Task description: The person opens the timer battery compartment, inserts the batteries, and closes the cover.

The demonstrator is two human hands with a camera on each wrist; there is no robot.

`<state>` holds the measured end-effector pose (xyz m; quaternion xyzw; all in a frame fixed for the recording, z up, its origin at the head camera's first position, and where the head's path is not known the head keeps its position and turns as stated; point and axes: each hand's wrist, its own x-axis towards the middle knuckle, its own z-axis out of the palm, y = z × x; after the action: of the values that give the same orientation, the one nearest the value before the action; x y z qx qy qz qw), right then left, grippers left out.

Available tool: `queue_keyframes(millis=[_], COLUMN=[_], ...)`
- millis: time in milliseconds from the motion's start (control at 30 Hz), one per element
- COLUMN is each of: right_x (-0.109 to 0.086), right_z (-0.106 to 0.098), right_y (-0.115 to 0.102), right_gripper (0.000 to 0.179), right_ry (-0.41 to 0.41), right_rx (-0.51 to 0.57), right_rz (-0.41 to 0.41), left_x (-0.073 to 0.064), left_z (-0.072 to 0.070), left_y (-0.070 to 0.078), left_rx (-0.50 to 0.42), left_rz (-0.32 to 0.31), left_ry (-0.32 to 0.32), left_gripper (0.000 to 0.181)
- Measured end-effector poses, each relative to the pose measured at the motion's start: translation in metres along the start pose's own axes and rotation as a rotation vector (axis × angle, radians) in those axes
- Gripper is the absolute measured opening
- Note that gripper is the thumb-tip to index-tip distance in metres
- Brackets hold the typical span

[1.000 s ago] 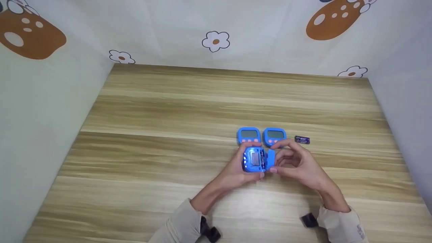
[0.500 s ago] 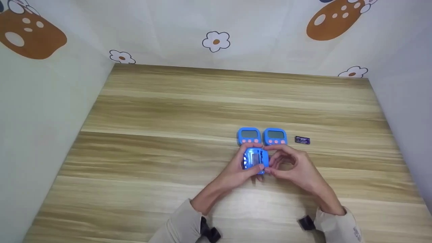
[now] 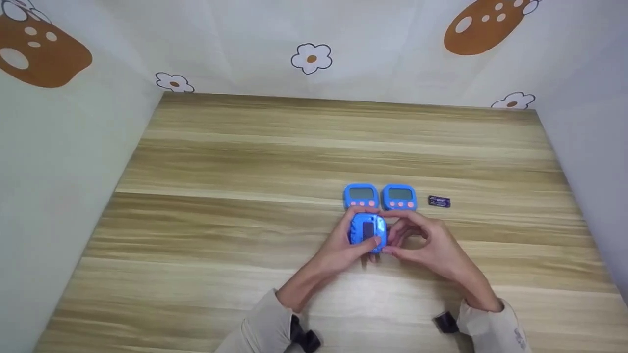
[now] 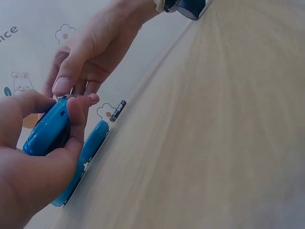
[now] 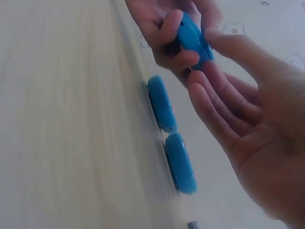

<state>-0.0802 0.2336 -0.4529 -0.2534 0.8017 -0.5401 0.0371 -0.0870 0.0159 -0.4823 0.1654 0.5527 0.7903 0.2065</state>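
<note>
A blue digital timer (image 3: 358, 224) is held back side up over the table, its battery cover (image 3: 381, 224) lying flat along the right side. My left hand (image 3: 341, 250) grips the timer from the left, thumb pressed on the cover. From the right, my right hand (image 3: 436, 245) pinches the cover edge between index finger and thumb. In the left wrist view the timer (image 4: 47, 131) appears edge-on between the left thumb and fingers. The right wrist view shows the right fingertips at the timer's (image 5: 193, 38) edge. Its front face is hidden.
Just beyond the hands, two matching blue timers (image 3: 361, 193) with pink buttons lie side by side, screens up. To their right is a small dark battery (image 3: 439, 201). A patterned wall cloth (image 3: 235, 44) borders the wooden table (image 3: 221, 220) at the back.
The battery cover, standing out to the right with a battery visible beside it, has swung down over the compartment. My right hand moved left with it, and my left thumb came onto the cover.
</note>
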Motion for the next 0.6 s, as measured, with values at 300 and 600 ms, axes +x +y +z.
queue_keyframes(millis=[300,600], right_x=[0.0,-0.002], right_z=[-0.005,-0.002], right_y=[-0.023,0.002], right_gripper=[0.05,0.049], right_ry=[0.005,-0.001], right_rx=[-0.006,0.078], right_rz=[-0.002,0.045], left_x=[0.0,-0.002], left_z=[0.002,0.002], left_y=[0.0,0.001], left_rx=[-0.045,-0.08], left_rz=[-0.018,-0.04], left_ry=[0.005,0.015], left_gripper=[0.049,0.05])
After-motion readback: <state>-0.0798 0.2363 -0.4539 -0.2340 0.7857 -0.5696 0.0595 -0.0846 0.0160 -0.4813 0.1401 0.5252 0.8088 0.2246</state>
